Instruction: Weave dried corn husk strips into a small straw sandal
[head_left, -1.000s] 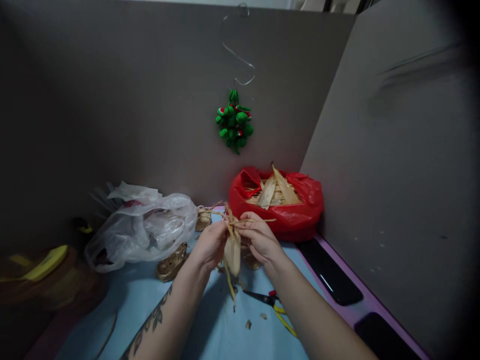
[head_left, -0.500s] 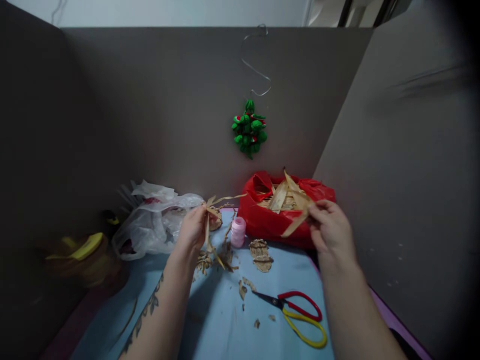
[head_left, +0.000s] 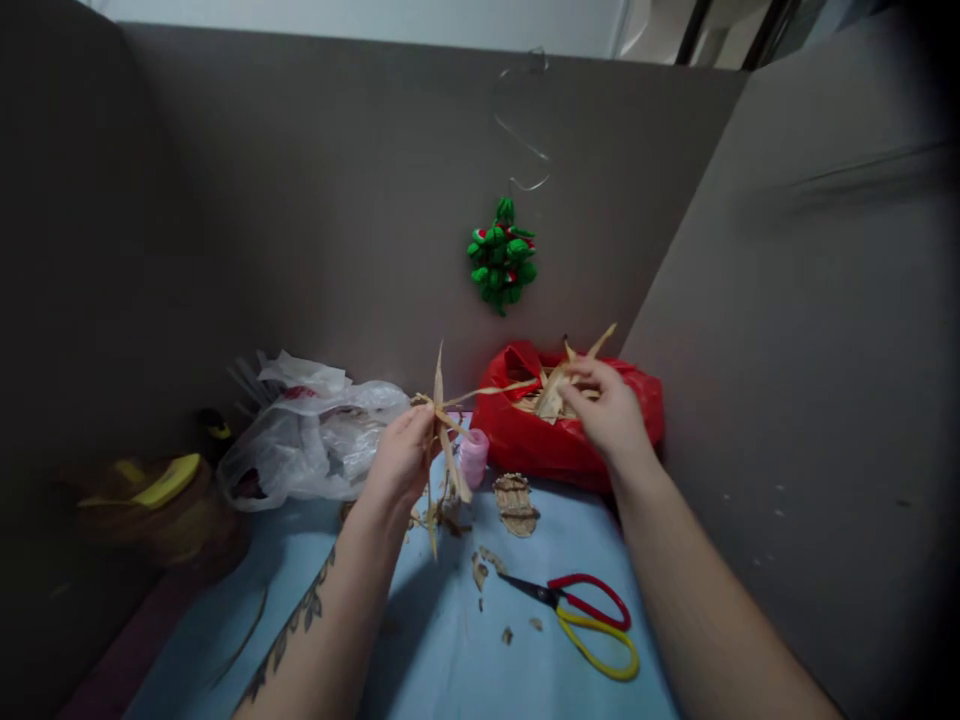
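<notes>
My left hand (head_left: 405, 450) is closed on several thin, dry, straw-coloured husk strips (head_left: 448, 455), which fan out above and below the fingers. One long strip reaches right toward the red plastic bag (head_left: 536, 455). Over the bag's mouth, my right hand (head_left: 604, 405) has its fingers bent around a wider dried husk (head_left: 551, 395); the exact grip is partly hidden. More pale husk pieces lie in the bag. Behind the left hand's strips stands a pink spool of cord (head_left: 473, 458). A small woven sole-shaped piece (head_left: 516, 505) rests on the blue surface nearby.
Scissors (head_left: 570, 610) with one red and one yellow handle lie on the blue cloth (head_left: 465, 680), beside husk scraps (head_left: 480, 570). A clear plastic bag (head_left: 300, 450) sits back left, near a brown container (head_left: 161, 520). A green ornament (head_left: 504, 262) hangs on the grey back panel (head_left: 337, 200).
My right hand has moved left and up with its husk, over the red bag. The left hand has shifted slightly right, and its strips have turned, one now pointing upward.
</notes>
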